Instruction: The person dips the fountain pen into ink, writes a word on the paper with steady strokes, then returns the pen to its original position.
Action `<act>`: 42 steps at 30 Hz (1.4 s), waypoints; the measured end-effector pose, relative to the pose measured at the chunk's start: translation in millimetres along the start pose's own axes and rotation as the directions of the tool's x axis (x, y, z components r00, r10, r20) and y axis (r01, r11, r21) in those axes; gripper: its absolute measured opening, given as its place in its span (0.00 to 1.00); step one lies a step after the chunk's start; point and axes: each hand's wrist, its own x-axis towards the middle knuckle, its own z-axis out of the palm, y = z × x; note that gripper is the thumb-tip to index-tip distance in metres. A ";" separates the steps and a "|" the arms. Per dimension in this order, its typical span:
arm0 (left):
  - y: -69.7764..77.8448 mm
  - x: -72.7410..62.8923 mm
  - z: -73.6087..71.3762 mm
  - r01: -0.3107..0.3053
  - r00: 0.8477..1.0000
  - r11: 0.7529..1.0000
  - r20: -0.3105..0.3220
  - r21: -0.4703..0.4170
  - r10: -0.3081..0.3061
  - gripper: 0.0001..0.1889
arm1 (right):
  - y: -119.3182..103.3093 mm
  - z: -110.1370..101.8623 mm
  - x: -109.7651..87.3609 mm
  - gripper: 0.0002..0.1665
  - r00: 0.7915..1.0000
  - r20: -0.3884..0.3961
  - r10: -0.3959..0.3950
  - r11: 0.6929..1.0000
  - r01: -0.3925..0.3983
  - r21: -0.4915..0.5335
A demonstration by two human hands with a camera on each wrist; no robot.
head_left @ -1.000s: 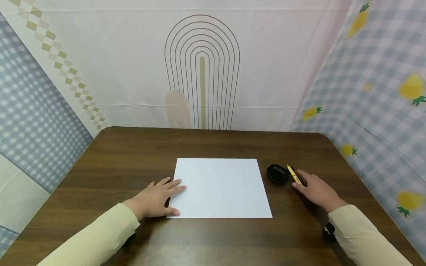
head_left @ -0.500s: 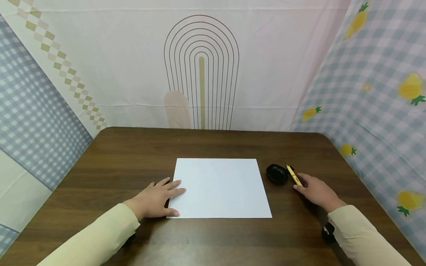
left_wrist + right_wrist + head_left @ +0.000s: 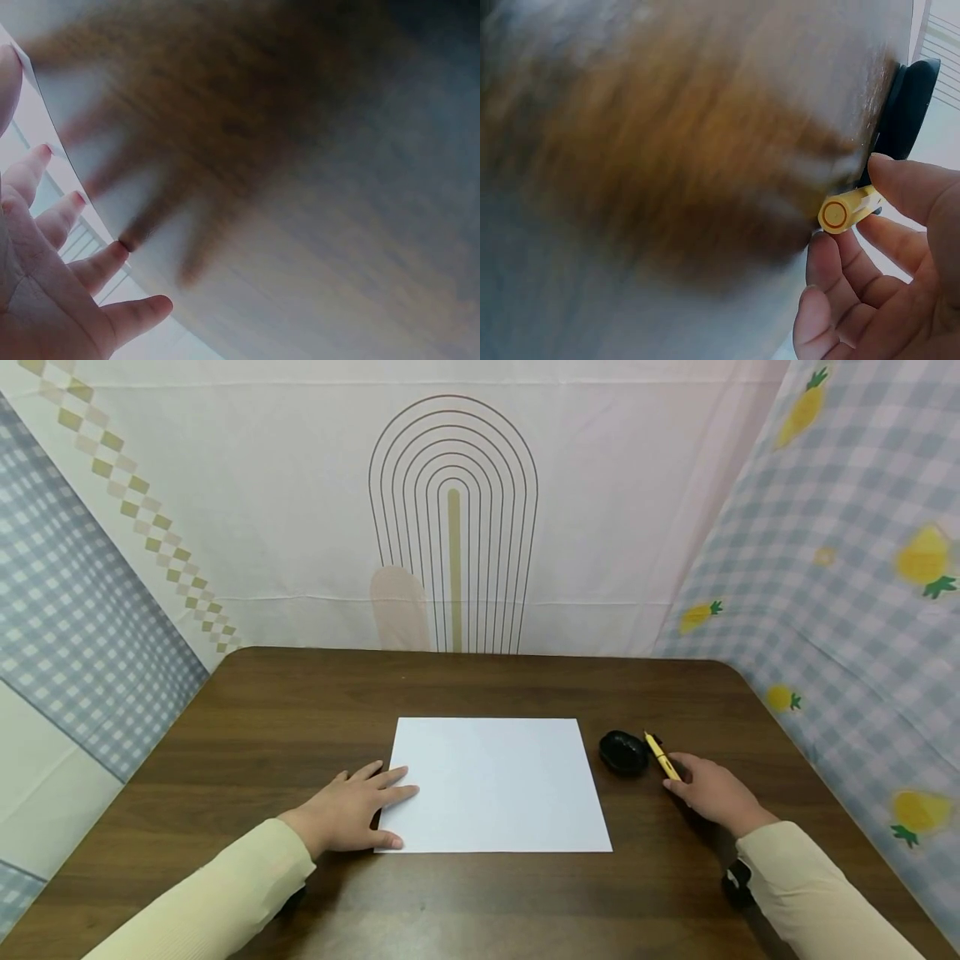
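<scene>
A blank white sheet of paper [image 3: 502,785] lies flat on the brown wooden table. My left hand [image 3: 352,806] rests at the paper's left edge, fingers spread and straight, with thumb and some fingertips on the sheet. Right of the paper, my right hand [image 3: 712,789] holds the near end of a yellow pen [image 3: 660,753] between thumb and curled fingers. In the right wrist view the pen's round end [image 3: 835,215] sticks out between them. The pen slants beside a glossy black oval object [image 3: 624,752], whose kind I cannot tell.
The wooden table [image 3: 322,693] has rounded far corners. A white patterned cloth [image 3: 600,510] hangs behind it, and a blue checked cloth with pineapples [image 3: 847,577] hangs at the right. Both arms wear cream sleeves [image 3: 217,885].
My right hand has drawn back very slightly along the pen, with thumb and fingers a little closer together. The left hand, the paper and the black object stay in place.
</scene>
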 end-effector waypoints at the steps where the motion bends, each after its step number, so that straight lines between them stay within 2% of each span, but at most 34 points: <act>1: 0.1 -0.1 0.1 0.000 1.000 1.000 -0.001 0.000 0.000 0.39 | -0.2 0.2 0.2 0.35 1.000 0.000 0.001 1.000 -0.001 -0.001; 15: 0.2 -1.1 0.2 0.002 1.000 1.000 -0.003 -0.007 -0.002 0.39 | -2.5 1.1 3.2 0.30 1.000 -0.014 0.013 1.000 -0.014 -0.027; 25: 0.2 -1.2 0.7 0.005 1.000 1.000 -0.001 -0.006 -0.005 0.39 | -1.9 2.0 2.7 0.28 0.999 0.008 0.046 0.998 -0.046 0.038; 42: -0.1 -1.0 0.6 0.001 1.000 1.000 0.001 0.001 -0.001 0.39 | -4.4 -1.3 1.7 0.23 0.998 -0.010 0.057 0.998 -0.056 0.030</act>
